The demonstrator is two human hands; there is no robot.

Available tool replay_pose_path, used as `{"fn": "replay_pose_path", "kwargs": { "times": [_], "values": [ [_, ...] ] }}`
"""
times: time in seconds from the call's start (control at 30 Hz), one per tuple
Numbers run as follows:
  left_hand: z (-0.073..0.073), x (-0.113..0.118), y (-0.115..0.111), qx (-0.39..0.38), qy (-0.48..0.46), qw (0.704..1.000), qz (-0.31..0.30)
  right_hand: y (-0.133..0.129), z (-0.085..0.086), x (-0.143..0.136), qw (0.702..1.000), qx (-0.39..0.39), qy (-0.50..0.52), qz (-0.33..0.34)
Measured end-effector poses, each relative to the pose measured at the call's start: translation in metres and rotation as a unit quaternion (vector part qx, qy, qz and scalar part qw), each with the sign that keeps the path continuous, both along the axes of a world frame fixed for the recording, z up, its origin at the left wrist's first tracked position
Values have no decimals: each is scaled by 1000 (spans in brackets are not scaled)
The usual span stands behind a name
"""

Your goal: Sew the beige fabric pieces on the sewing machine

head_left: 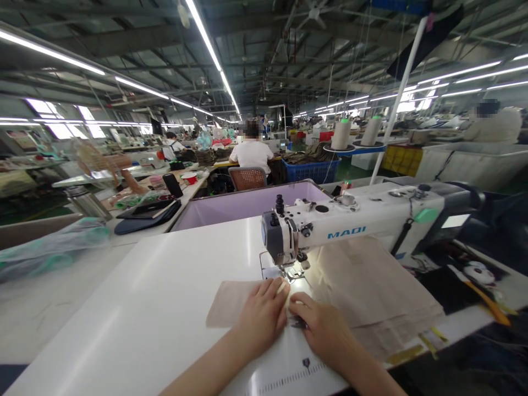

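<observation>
My left hand (266,311) lies on a small beige fabric piece (225,302), its fingers pressing the right end just in front of the sewing machine's presser foot (293,272). Close beside it, my right hand (324,327) has curled fingers, the fingertips near the fabric's edge. A small dark object (297,322) shows under those fingers; its kind cannot be made out. The white sewing machine (350,220) has a lit needle area. To the right, a stack of larger beige fabric panels (371,291) lies partly under the machine arm.
Behind the white tabletop (165,286) is a lilac bin (231,206). A side table at left bears a plastic bag (53,247), a dark pouch (148,217) and a phone (172,185). Thread cones (341,135) stand behind the machine. A person (251,154) sits ahead.
</observation>
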State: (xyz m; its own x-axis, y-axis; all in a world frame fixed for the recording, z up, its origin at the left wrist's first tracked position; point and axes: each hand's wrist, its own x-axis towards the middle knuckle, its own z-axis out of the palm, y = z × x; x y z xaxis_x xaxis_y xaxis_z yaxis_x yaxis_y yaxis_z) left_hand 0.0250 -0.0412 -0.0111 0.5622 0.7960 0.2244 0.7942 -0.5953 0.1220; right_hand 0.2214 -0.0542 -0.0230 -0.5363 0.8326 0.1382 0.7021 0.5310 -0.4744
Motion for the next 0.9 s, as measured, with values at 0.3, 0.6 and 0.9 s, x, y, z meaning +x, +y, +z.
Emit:
{"fn": "replay_pose_path", "kwargs": {
  "times": [0.3, 0.6, 0.9],
  "values": [
    [-5, 3, 11, -10, -6, 1000, 27, 12, 0, 0, 999, -8, 46, -11],
    [-8, 6, 9, -11, -13, 999, 39, 10, 0, 0, 999, -10, 47, -17],
    [-8, 5, 11, -8, -10, 999, 34, 13, -1, 0, 1000, -11, 28, -11]
  ]
}}
